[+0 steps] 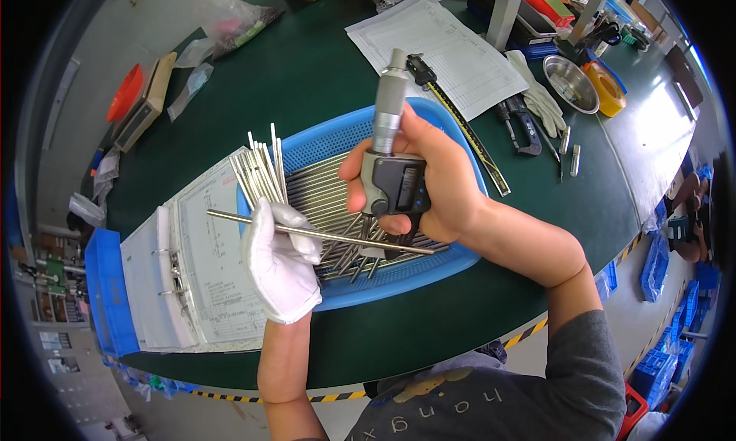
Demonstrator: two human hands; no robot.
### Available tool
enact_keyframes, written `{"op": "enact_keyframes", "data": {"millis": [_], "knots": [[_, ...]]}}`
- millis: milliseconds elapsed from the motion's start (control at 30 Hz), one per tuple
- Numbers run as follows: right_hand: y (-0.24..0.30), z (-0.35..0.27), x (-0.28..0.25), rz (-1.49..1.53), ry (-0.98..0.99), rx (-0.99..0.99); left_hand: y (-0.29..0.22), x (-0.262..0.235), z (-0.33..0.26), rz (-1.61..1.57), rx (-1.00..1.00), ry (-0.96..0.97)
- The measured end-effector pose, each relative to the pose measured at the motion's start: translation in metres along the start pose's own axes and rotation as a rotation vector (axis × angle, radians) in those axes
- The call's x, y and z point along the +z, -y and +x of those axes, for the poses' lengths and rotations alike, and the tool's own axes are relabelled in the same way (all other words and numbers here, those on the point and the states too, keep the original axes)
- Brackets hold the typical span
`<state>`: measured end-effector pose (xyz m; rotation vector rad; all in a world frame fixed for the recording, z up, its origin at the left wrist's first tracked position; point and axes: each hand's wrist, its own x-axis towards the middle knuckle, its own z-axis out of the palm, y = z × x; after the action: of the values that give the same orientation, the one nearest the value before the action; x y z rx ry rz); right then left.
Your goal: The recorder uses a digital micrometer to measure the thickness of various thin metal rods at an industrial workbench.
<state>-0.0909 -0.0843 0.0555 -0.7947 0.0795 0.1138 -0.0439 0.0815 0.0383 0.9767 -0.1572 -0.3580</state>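
Note:
My left hand [280, 261], in a white glove, is closed on a long thin metal rod [337, 232] that slants down to the right. Bare, my right hand [437, 176] grips a digital micrometer [392, 182] with its thimble pointing up. The rod's right part passes at the micrometer's lower end; whether the jaws touch it I cannot tell. Under both hands lies a blue plastic basket [383, 291] with many similar metal rods [318, 182] inside. A bundle of rods [261, 169] sticks up at the basket's left side, behind the glove.
An open binder with papers [218, 280] lies left of the basket, beside a blue tray [107, 287]. Beyond the basket are paper sheets [445, 50] and a caliper [460, 123]. Further right lie another micrometer [524, 126], a white glove [540, 96] and a metal bowl [571, 84].

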Motion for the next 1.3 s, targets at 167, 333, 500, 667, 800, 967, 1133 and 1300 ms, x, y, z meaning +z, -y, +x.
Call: {"op": "enact_keyframes", "data": {"millis": [167,333,500,667,800,967,1133,1300], "knots": [[-0.0008,0.0014,-0.0014,0.036,0.012,0.014,0.0002,0.0006,-0.0035,0.081,-0.04,0.019],[-0.0013,0.0014,-0.0027,0.004,0.0,-0.005,0.0011,0.0006,-0.003,0.132,-0.047,0.058],[0.0,0.0013,-0.0011,-0.053,-0.034,-0.013,0.0027,0.0025,-0.0037,0.139,-0.04,0.026],[0.0004,-0.0002,0.0008,-0.078,-0.012,-0.015,-0.0027,-0.002,-0.0008,0.026,-0.021,0.039],[-0.0008,-0.0006,-0.0012,-0.027,0.012,-0.013,-0.0012,-0.0003,-0.0008,0.002,-0.006,0.044],[-0.001,0.0019,-0.0024,0.039,0.017,0.01,-0.0015,0.005,-0.0042,0.048,-0.046,0.014],[-0.0013,0.0019,-0.0027,0.055,0.032,-0.001,0.0004,0.0034,-0.0048,0.134,-0.06,0.077],[0.0,0.0004,-0.0029,-0.035,-0.006,-0.013,0.0017,0.0038,-0.0044,0.136,-0.07,0.093]]}}
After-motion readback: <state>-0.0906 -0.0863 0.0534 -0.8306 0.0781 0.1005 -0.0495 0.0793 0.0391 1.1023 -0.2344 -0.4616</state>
